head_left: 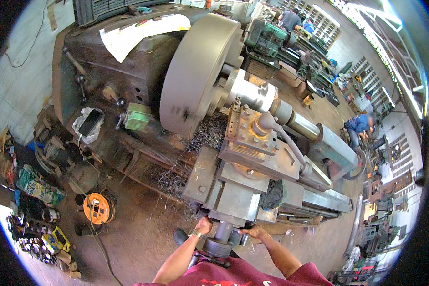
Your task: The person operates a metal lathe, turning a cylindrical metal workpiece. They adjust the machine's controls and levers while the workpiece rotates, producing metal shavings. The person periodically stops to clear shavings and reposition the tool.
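Observation:
A large metal lathe fills the middle of the view. Its big round chuck [195, 76] looks smeared, as if spinning, and a shiny cylindrical workpiece [248, 93] runs from it toward the tailstock [336, 148]. In front of the workpiece sits the tool post [252, 133], on the carriage cross-slide [233, 195]. At the near end of the slide is a round handwheel [218, 247], close to my body. My left hand [204, 226] is closed left of its shaft, its grip partly hidden under the slide. To the right, my right hand [256, 232] closes on a small crank handle [243, 238].
Curly metal chips [207, 131] lie below the chuck. An orange cable reel [99, 208] stands on the floor at left, its cable trailing forward. A plastic-wrapped phone-like object [89, 122] rests by the levers. Another person [360, 127] works at far right; others are at the back.

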### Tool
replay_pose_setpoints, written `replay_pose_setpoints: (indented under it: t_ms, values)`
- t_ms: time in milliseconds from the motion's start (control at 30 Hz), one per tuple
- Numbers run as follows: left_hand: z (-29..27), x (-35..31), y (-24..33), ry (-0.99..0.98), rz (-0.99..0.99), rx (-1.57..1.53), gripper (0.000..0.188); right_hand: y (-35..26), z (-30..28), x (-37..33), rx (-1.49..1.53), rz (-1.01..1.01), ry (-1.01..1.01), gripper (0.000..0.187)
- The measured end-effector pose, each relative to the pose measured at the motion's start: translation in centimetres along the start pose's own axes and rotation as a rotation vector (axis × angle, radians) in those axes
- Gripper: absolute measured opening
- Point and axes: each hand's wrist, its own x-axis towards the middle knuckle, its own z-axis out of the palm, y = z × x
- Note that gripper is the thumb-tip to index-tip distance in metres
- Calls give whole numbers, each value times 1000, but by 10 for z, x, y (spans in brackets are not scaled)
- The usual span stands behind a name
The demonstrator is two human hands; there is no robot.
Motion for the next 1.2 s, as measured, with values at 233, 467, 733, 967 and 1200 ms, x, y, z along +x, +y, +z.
replay_pose_setpoints:
  t_ms: [233,467,733,967,1200]
  values:
    - [-33,-8,19,-61,234,345,23,9,6,12,-2,49,2,113]
    - [-48,-16,34,-35,57,128,21,-13,-2,-9,15,40,11,111]
    - [-125,-67,114,51,-149,95,55,2,-20,-41,149,-6,-31,92]
    - [-181,-146,200,-228,-336,-210,108,43,24,29,-29,-48,65,108]
    - [-191,-152,232,-142,-264,-66,112,44,29,35,-109,-73,103,97]
